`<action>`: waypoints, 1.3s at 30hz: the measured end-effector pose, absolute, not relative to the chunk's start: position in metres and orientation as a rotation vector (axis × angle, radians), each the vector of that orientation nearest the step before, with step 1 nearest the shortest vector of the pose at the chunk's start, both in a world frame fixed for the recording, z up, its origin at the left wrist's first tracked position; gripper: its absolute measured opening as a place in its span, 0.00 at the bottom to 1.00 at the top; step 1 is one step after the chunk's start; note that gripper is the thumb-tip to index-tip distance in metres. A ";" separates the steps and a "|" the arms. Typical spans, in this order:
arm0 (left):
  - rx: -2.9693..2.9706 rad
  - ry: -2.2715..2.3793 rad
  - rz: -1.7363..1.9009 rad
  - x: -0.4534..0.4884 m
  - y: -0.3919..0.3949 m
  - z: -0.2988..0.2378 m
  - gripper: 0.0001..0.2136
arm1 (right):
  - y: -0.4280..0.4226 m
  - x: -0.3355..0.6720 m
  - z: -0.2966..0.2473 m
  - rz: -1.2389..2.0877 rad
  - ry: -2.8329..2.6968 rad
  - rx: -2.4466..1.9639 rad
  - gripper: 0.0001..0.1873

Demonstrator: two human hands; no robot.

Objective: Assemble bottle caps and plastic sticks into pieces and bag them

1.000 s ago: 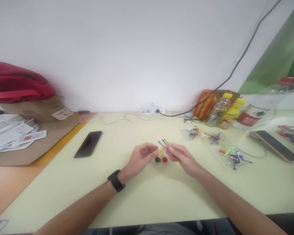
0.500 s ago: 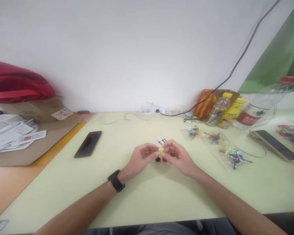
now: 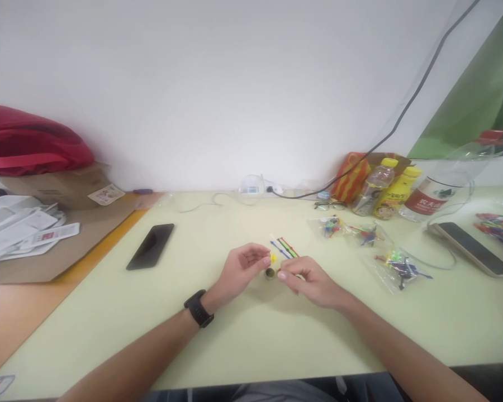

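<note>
My left hand, with a black watch on the wrist, pinches a small yellow piece between thumb and fingertips. My right hand rests on the pale green table with its fingers closed over a small red round piece, which is mostly hidden. A dark round piece lies on the table between the two hands. Just behind them lie several thin coloured sticks, blue, red and green.
A black phone lies to the left, another phone to the right. Clear bags of coloured pieces lie right of my hands. Bottles, glasses and a cable stand by the wall. White boxes and cardboard sit far left.
My right hand has dropped from beside the yellow piece down onto the table, covering the red round piece. The coloured sticks behind are now uncovered. My left hand has stayed put.
</note>
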State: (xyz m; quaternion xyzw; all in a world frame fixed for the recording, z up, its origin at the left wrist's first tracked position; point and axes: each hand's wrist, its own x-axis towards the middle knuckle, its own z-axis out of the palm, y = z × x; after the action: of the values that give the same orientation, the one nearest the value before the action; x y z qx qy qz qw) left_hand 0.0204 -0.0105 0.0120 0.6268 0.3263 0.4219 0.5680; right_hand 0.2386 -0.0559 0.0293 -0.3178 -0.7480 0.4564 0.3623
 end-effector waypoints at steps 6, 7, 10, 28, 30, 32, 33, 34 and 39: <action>1.479 0.735 0.979 0.021 -0.012 0.016 0.14 | -0.050 0.232 0.021 1.096 -1.604 -0.963 0.17; 1.481 0.732 0.975 0.021 -0.012 0.016 0.15 | -0.050 0.232 0.020 1.112 -1.587 -0.952 0.16; 1.482 0.722 0.960 0.022 -0.013 0.017 0.15 | -0.049 0.232 0.018 1.132 -1.597 -0.940 0.15; 1.482 0.763 0.975 0.022 -0.011 0.014 0.15 | -0.051 0.245 0.028 1.356 -1.761 -0.760 0.26; 1.482 0.741 0.971 0.021 -0.011 0.013 0.14 | -0.051 0.239 0.026 1.262 -1.603 -0.881 0.21; 1.475 0.721 0.962 0.021 -0.011 0.013 0.13 | -0.049 0.234 0.023 1.232 -1.501 -0.934 0.19; 1.470 0.712 0.952 0.021 -0.012 0.013 0.13 | -0.049 0.232 0.022 1.234 -1.484 -0.940 0.18; 1.466 0.704 0.943 0.021 -0.012 0.013 0.13 | -0.048 0.232 0.022 1.238 -1.482 -0.940 0.18; 1.461 0.706 0.944 0.021 -0.013 0.014 0.13 | -0.049 0.233 0.021 1.222 -1.523 -0.938 0.15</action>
State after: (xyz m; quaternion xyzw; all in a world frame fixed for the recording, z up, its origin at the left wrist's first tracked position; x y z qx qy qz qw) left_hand 0.0213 -0.0134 0.0144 0.6278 0.3034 0.4056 0.5910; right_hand 0.2334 -0.0486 0.0211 -0.3825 -0.6212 0.4983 0.4686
